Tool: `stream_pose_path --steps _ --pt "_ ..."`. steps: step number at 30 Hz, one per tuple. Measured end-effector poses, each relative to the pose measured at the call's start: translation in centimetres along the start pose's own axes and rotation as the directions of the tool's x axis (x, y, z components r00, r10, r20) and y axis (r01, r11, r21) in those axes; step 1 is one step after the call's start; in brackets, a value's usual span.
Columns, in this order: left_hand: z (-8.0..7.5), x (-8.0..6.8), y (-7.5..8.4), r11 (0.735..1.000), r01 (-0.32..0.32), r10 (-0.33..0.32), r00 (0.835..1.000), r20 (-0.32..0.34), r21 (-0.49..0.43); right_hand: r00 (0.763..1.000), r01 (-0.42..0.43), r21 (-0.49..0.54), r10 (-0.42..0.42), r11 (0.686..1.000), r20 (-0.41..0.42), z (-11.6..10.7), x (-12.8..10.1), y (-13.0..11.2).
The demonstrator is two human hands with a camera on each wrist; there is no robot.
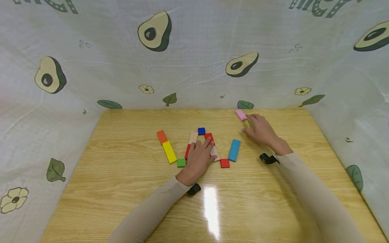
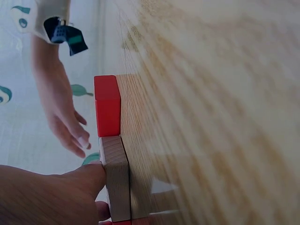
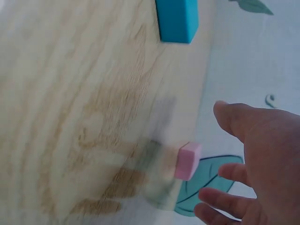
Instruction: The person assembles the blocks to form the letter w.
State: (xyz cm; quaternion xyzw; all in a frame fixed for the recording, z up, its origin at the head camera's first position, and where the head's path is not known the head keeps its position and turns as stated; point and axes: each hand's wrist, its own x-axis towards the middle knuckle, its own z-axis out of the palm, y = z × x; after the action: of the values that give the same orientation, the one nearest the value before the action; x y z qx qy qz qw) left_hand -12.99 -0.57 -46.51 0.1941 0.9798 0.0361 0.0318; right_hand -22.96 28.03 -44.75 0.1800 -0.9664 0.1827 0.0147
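Observation:
My left hand [image 1: 199,158] rests over the middle of a zigzag of wooden blocks, fingers spread. Its fingertips touch the red block [image 1: 208,135] on the right slant and reach toward the red block [image 1: 187,152] on the left one. In the left wrist view the thumb lies against a plain wood block [image 2: 118,183], beside a red square block [image 2: 108,108]. My right hand [image 1: 260,130] hovers at the back right with fingers loosely bent and apart. Just beyond its fingertips lies a pink block [image 1: 241,115]; in the right wrist view a gap shows between this hand and the block.
A yellow block [image 1: 169,152] and an orange block [image 1: 162,136] form the row's left arm, beside a green square [image 1: 181,163]. A dark blue square [image 1: 202,131] tops the middle. A light blue block [image 1: 234,150] stands at the right. Printed cloth [image 1: 194,60] borders the table.

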Motion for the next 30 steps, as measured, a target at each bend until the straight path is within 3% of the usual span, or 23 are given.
stream_pose_path --steps 7,20,30 --pt "0.0 0.0 0.0 1.0 -0.004 0.004 1.0 0.0 0.013 0.998 -0.02 -0.017 0.021 1.0 0.057 0.6 1.8 0.7" --pt "-0.1 -0.1 -0.1 1.0 0.0 0.0 1.0 -0.008 0.027 0.998 0.054 -0.029 -0.054 0.998 0.015 1.0 3.8 1.1" --pt "-0.1 0.0 0.1 0.999 0.016 -0.016 1.0 0.016 0.034 0.981 0.149 -0.031 -0.143 0.988 0.132 0.7 6.0 3.1"
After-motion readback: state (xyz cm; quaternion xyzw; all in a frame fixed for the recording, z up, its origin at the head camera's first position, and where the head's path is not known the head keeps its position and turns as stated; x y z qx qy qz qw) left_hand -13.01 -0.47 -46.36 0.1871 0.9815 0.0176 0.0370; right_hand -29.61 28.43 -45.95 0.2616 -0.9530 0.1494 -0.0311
